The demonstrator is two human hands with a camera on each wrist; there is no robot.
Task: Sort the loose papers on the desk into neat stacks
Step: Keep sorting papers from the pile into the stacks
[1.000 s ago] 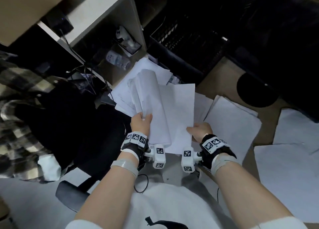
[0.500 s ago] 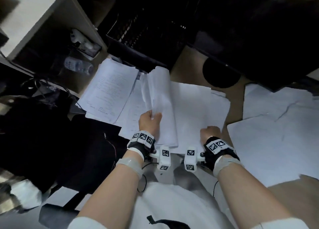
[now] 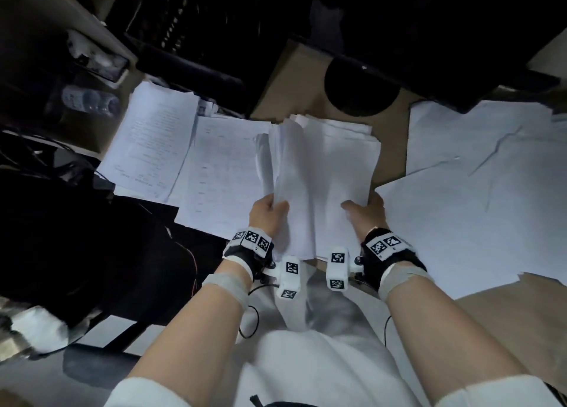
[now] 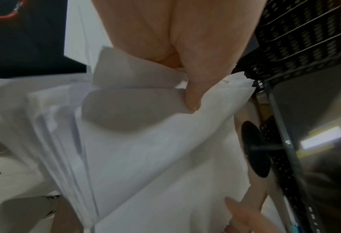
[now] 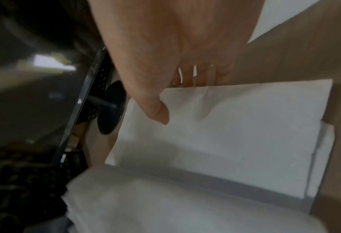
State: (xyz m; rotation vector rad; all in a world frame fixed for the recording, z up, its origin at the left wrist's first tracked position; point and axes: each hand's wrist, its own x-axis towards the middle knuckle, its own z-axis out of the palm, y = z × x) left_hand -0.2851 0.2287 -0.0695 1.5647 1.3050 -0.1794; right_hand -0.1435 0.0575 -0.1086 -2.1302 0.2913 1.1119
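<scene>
I hold a bundle of white papers (image 3: 322, 173) with both hands above the brown desk (image 3: 497, 311). My left hand (image 3: 276, 207) grips its left lower edge, where the sheets curl upward. In the left wrist view the thumb (image 4: 191, 97) pinches the folded sheets (image 4: 145, 157). My right hand (image 3: 362, 207) takes the right lower edge. The right wrist view shows its thumb (image 5: 157, 113) on top of the paper (image 5: 235, 126) and its fingers (image 5: 197, 74) below the edge. Printed sheets (image 3: 153, 143) lie overlapping at the left. Loose blank sheets (image 3: 475, 192) spread at the right.
A round black monitor base (image 3: 362, 87) stands just behind the bundle. A black mesh tray (image 3: 184, 23) sits at the back left. A plastic water bottle (image 3: 89, 100) lies on a low shelf at far left. Cables and dark clutter fill the left side below the desk edge.
The bundle has moved right, off the printed sheets toward the desk's middle. My right hand has gone from resting by the lower edge to gripping the bundle's right side.
</scene>
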